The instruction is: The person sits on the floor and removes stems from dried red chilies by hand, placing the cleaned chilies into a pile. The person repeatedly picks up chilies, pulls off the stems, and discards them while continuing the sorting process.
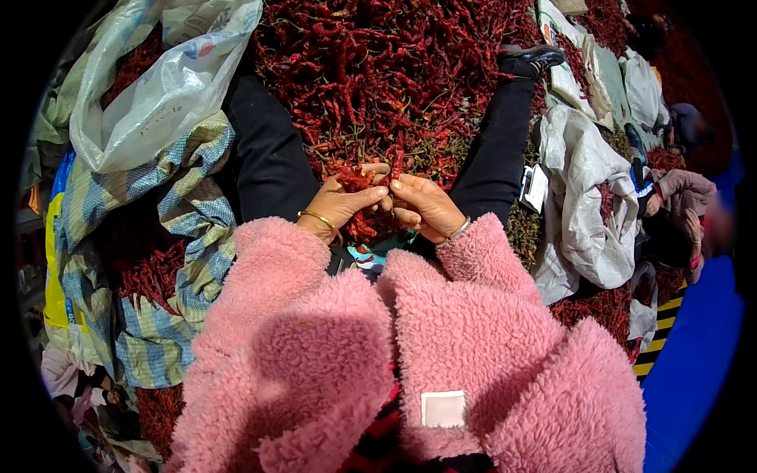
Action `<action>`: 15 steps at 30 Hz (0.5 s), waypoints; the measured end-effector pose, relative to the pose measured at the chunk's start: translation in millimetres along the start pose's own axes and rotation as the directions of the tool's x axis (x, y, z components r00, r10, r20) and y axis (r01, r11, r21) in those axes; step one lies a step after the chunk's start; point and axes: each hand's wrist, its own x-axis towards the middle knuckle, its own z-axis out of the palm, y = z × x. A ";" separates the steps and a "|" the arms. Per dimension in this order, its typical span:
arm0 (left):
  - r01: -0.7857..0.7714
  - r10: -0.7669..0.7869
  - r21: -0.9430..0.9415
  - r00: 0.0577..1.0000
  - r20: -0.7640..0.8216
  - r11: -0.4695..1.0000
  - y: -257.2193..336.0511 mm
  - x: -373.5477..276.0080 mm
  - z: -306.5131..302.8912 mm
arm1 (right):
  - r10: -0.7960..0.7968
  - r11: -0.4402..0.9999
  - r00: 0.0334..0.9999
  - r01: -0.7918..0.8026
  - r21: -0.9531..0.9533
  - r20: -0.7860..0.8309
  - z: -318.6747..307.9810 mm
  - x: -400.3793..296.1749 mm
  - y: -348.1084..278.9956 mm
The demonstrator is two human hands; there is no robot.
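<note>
Both hands meet above the near edge of a large heap of dried red chili peppers (378, 77) between my outstretched legs. My left hand (346, 204), with a gold-coloured bangle at the wrist, holds several red chilies (355, 178) against its palm and fingers. Opposite it, my right hand (427, 204) pinches the lower end of one upright red chili (397, 156) between thumb and fingertips; the two thumbs almost touch there. Below the hands lie more chilies and bits of a light blue-green material (384, 247), partly hidden by the pink fleece sleeves.
Striped woven sack (207, 236) with chilies and a white plastic sack (159, 112) stand at left. At right are a crumpled white sack (597, 219), a white box-like object (535, 188) and a heap of stems (523, 233). Other people sit at far right, near a blue floor (698, 349).
</note>
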 end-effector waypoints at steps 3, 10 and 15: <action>-0.039 0.039 0.005 0.999 -0.038 0.999 -2.1 0.0 3.1 | -0.027 0.999 1.000 0.027 -0.018 -0.002 11.5 -1.7 -8.6; -0.003 0.012 0.078 0.994 -0.113 0.997 -5.3 2.9 -0.4 | -0.075 0.991 0.986 0.057 -0.125 -0.147 4.0 -0.3 -3.6; 0.060 -0.052 0.170 0.997 -0.051 0.984 -17.5 6.9 -4.1 | -0.076 0.993 0.961 0.049 -0.108 -0.265 3.7 4.3 2.2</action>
